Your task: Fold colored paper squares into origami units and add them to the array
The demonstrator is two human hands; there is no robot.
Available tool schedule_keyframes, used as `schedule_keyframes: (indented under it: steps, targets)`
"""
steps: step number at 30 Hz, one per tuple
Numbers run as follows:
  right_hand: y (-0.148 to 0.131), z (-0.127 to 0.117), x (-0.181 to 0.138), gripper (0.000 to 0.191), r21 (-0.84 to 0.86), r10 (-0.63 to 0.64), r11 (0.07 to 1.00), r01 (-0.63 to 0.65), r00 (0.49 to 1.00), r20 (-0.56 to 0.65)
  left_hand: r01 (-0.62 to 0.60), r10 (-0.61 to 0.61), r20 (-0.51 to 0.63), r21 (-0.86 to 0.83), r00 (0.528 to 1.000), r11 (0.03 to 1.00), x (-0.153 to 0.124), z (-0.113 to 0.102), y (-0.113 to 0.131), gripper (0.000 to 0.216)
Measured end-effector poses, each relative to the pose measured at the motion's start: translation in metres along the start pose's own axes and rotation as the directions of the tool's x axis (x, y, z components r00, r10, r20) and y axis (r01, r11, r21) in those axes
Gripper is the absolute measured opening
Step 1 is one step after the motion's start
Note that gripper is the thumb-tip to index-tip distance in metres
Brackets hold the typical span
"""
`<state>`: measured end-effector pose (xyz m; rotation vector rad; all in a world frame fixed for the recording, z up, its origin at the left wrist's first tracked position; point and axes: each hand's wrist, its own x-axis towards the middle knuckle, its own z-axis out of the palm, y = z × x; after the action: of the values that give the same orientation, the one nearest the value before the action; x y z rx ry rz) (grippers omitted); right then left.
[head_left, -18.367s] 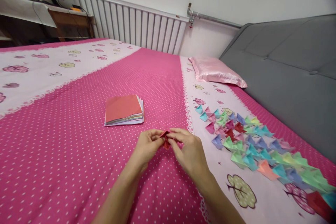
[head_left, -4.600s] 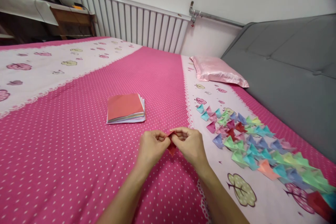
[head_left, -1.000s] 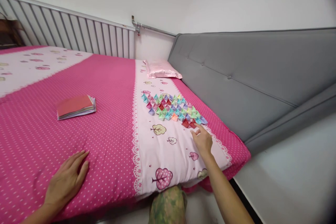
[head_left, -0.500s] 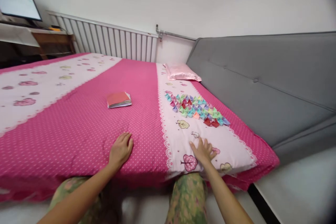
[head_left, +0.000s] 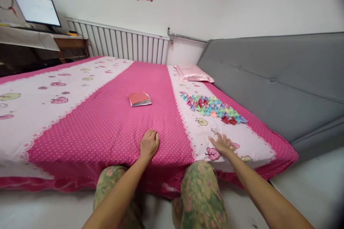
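Note:
On the pink dotted part of the bedspread (head_left: pixel 115 128), my left hand (head_left: pixel 149 143) rests palm down, its fingers close together and holding nothing. My right hand (head_left: pixel 222 144) lies with fingers spread on the white printed strip, beside a pink tree print. Beyond the left hand is a stack of square paper (head_left: pixel 140 98) with a red-orange top sheet. Past the right hand sits a cluster of several small folded paper pieces (head_left: pixel 213 108) in blue, green, purple, red and other colours. Neither hand touches the paper.
A pink satin pillow (head_left: pixel 195 73) lies at the far side of the bed. The grey padded headboard (head_left: pixel 271 82) runs along the right. A white radiator (head_left: pixel 120 43) stands behind the bed, and a lit monitor (head_left: pixel 37 10) is on a desk at the left.
My view has turned a little to the left, so the bed, paper and hands appear further right. Both hands still rest on the bedspread, and the paper things have not moved on it.

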<state>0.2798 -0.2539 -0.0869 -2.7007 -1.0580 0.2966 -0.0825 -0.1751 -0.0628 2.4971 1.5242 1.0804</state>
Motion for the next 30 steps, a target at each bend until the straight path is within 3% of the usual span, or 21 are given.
schedule_keyframes:
  steps: [5, 8, 10, 14, 18, 21, 30]
  targets:
    - [0.002, 0.001, 0.001, 0.084, -0.003, 0.026, 1.0, -0.026, 1.0, -0.006, -0.018, 0.02, 0.06, -0.029, 0.998, 0.999, 0.0, -0.008, -0.003, 0.04]
    - [0.002, 0.002, 0.001, 0.082, -0.009, 0.035, 0.999, -0.035, 0.999, -0.015, -0.038, 0.039, 0.095, -0.009, 0.995, 0.999, 0.008, -0.028, -0.018, 0.04]
    - [0.002, 0.002, 0.0, 0.08, -0.015, 0.04, 0.999, -0.04, 0.999, -0.022, 0.0, -0.014, 0.098, 0.14, 0.995, 0.99, 0.016, -0.048, -0.039, 0.041]
    - [0.002, 0.003, -0.004, 0.079, -0.027, 0.046, 0.999, -0.047, 0.998, -0.04, 0.128, -0.148, 0.058, 0.257, 0.987, 0.958, 0.025, -0.086, -0.101, 0.051]
    - [0.003, 0.005, -0.006, 0.078, -0.032, 0.048, 0.998, -0.049, 0.998, -0.045, 0.204, -0.252, 0.098, 0.352, 0.963, 0.913, 0.014, -0.095, -0.147, 0.059]
    - [0.004, 0.005, -0.007, 0.077, -0.046, 0.051, 0.998, -0.054, 0.997, -0.053, 0.177, -0.262, 0.129, 0.458, 0.956, 0.871, 0.005, -0.089, -0.156, 0.065]
    - [0.011, 0.015, -0.002, 0.075, -0.052, 0.053, 0.997, -0.059, 0.992, -0.111, 0.139, -0.234, 0.13, 0.502, 0.963, 0.853, 0.003, -0.091, -0.156, 0.064]
